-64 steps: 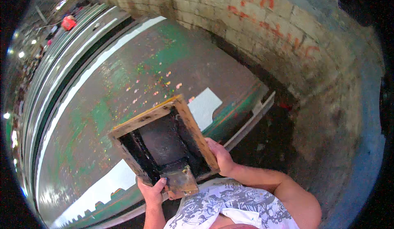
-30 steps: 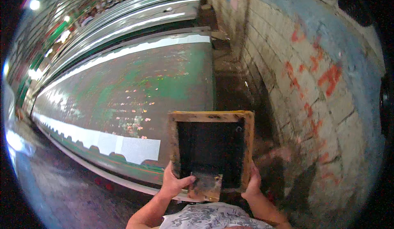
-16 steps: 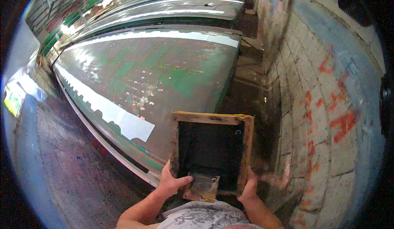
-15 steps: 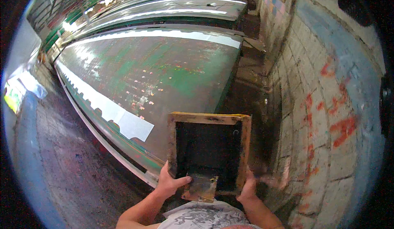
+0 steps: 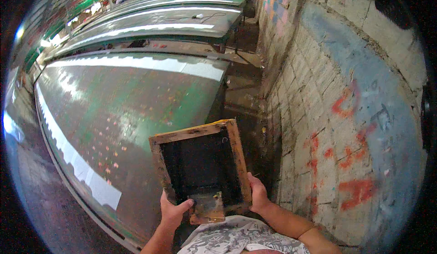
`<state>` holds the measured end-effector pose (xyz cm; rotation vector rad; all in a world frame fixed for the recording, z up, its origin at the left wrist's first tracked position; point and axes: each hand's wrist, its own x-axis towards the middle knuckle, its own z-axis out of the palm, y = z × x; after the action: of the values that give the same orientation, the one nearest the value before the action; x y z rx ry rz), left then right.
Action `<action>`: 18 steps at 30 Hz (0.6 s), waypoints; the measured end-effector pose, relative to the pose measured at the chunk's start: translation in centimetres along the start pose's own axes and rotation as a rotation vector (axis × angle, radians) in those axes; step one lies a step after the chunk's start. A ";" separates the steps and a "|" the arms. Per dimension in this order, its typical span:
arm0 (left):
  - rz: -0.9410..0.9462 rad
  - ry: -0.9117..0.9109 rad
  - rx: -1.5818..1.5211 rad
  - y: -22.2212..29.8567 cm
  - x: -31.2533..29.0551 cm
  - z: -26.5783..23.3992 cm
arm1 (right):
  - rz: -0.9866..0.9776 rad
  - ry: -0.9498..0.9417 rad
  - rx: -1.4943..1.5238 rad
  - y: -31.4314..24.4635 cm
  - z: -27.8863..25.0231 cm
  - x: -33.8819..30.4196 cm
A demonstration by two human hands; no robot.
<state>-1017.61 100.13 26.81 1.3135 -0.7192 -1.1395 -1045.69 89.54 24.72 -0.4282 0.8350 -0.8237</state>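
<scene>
Long green tables (image 5: 132,108) stretch away beside a paint-stained brick wall (image 5: 346,117). Both hands grip a wooden screen frame (image 5: 200,167) held above the table's near end — left hand (image 5: 173,212) closed on its bottom-left corner, right hand (image 5: 257,194) clasping the right rail — a squeegee (image 5: 207,207) lies inside the frame

Person's body visible at lower edge only. Both forearms bare; no sleeves reach the wrists, no gloves, no watch or rings discernible. Left hand (image 5: 173,212) and right hand (image 5: 257,195) uncovered. Torso wears a white shirt (image 5: 236,240) printed with a dense grey line pattern.
</scene>
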 end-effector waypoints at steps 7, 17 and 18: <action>0.068 0.004 0.104 2.7 12.6 10.2 | -0.013 0.039 0.122 -9.1 -5.1 11.1; 0.207 0.168 0.113 2.3 33.8 25.1 | 0.017 -0.105 -0.045 -30.8 -7.9 32.5; 0.205 0.189 0.102 3.0 35.5 26.4 | 0.000 -0.128 -0.073 -33.3 -7.2 34.0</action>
<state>-1029.38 57.41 27.57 1.3774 -0.7601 -0.8121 -1053.49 42.02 24.80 -0.5402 0.7475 -0.7590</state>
